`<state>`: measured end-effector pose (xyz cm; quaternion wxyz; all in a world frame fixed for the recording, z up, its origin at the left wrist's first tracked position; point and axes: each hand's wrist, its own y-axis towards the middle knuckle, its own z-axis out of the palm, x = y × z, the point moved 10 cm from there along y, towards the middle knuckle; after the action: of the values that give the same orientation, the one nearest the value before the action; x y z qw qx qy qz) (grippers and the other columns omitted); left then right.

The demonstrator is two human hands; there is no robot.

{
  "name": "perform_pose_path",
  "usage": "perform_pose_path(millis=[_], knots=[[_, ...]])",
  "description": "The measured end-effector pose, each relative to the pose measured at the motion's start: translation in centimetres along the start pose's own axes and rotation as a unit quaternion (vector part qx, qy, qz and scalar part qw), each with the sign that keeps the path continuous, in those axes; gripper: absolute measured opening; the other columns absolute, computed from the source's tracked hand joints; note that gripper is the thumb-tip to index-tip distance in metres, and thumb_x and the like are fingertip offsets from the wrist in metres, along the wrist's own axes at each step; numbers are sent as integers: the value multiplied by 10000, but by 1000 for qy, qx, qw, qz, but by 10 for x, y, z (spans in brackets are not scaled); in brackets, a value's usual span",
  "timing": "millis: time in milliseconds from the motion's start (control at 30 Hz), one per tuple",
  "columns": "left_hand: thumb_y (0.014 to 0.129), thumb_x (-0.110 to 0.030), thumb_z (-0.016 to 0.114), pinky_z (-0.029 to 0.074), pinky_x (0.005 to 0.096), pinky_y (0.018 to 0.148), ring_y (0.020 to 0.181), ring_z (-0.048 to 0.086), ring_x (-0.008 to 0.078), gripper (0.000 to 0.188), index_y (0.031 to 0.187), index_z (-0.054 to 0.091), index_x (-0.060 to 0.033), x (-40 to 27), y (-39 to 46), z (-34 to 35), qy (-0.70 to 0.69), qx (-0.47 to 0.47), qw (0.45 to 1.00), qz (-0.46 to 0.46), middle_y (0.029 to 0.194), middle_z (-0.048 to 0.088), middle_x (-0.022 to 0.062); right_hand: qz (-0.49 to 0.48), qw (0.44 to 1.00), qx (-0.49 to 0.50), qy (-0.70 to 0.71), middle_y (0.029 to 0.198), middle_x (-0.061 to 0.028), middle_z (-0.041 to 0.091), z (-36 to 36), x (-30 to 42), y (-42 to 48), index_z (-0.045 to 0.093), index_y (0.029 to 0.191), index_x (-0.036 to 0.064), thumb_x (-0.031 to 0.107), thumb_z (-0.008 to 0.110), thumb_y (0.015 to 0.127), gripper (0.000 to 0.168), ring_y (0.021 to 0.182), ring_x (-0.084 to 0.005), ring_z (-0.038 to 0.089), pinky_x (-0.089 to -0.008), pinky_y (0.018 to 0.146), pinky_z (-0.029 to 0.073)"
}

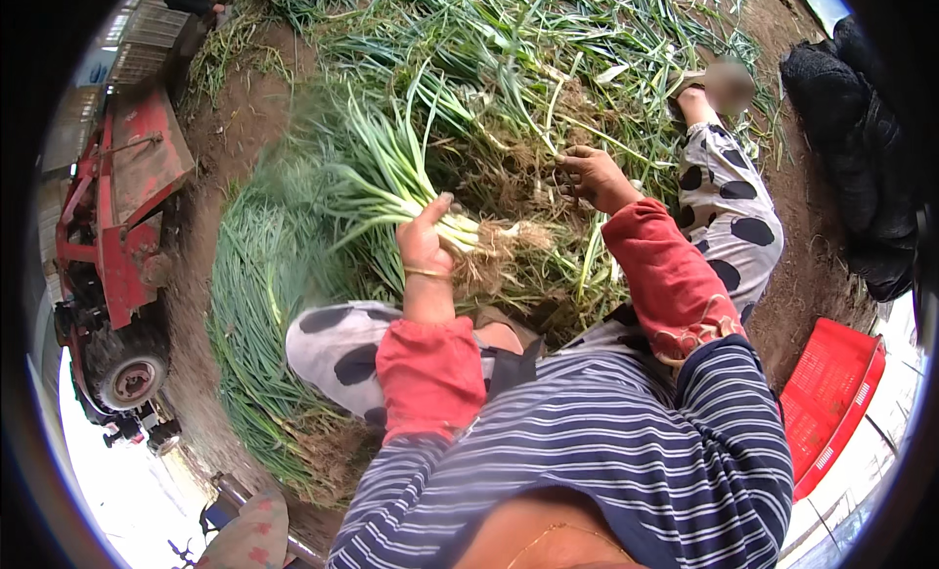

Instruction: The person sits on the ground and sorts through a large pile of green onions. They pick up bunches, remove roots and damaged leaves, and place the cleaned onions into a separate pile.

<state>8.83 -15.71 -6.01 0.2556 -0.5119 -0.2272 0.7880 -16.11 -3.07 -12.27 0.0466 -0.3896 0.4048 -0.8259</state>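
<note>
My left hand (428,240) grips a bunch of green onions (396,191) around its pale stems. The leaves fan out toward the upper left, and the brown, stringy roots hang out on the right side. Farther right, my right hand (598,178) has its thumb and fingertips closed on the lower stem of a single green onion (549,132). Beneath both hands lie loose green onions with tangled, soil-coloured roots (513,176). My fingers hide part of the stems.
Loose green onions (469,26) cover the ground ahead. A stacked heap of them (253,275) lies at left. Beyond it stands a red farm machine (132,195) with a wheel. At right are black netting-like bundles (836,121) and a red plastic crate (829,400). Another person's hand (218,8) shows at upper left.
</note>
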Motion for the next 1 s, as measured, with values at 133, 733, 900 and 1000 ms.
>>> perform_pose_path(millis=[133,733,900,1000], knots=[[719,125,678,557,365,566,634,654,273,235,939,603,92,17,0,9,29,22,999,-21,811,661,173,10,997,70,22,926,-68,633,20,-17,-40,547,1042,39,141,613,899,187,796,-202,667,-298,635,564],[753,38,686,541,347,636,654,634,232,109,845,628,46,29,-25,32,-67,104,992,-28,755,642,121,-243,967,28,76,798,-24,644,38,-5,-85,656,957,-24,116,657,874,162,680,-78,583,-210,591,468],[790,-66,687,533,338,638,656,613,198,102,848,610,-32,-21,-17,13,-120,161,979,30,752,632,69,-185,952,-128,206,812,-97,633,-55,-2,-83,611,974,-11,155,603,907,179,666,-153,614,-303,628,574],[791,-95,694,526,326,628,655,602,184,106,840,620,-37,-37,-11,14,-128,144,980,42,752,635,54,-210,959,-188,-31,888,-127,654,-149,22,-62,576,1009,-10,159,637,884,219,717,-201,643,-305,637,546]])
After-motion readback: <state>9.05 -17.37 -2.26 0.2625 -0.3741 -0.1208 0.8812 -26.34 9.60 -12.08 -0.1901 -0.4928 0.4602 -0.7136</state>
